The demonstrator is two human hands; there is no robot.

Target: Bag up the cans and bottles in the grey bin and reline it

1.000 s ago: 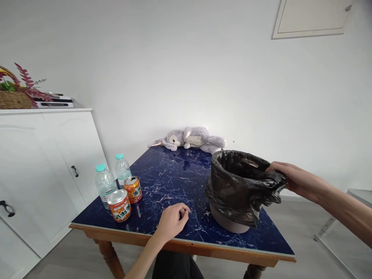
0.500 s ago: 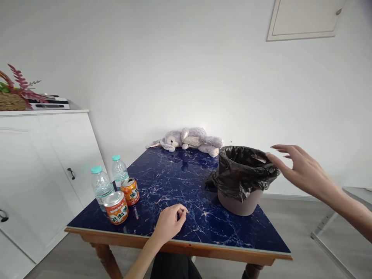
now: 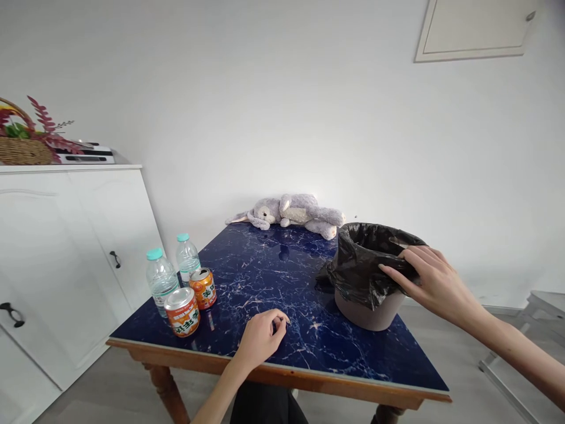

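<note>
My right hand [image 3: 426,277] grips the rim of a trash bin [image 3: 371,312], its fingers over the edge and its thumb on the outside. A black plastic bag [image 3: 359,268] lines the bin and hangs down over its rim. My left hand [image 3: 261,337] rests loosely curled near the table's front edge, with nothing seen in it. To its left stand an orange drink can [image 3: 183,318] with a silver top and an opened orange can [image 3: 204,290]. Two clear plastic bottles [image 3: 161,277] with turquoise caps stand behind the cans.
The dark blue marble-patterned table [image 3: 251,265] has a wooden edge. A grey plush rabbit [image 3: 295,212] lies at its far end against the wall. White cabinets [image 3: 83,235] stand at left, with a flower basket [image 3: 24,150] on top. A grey-white frame [image 3: 507,359] is at right.
My right hand has moved inward and down onto the bin's rim, closing over the bag's edge. The left hand stays on the table. The view has shifted slightly.
</note>
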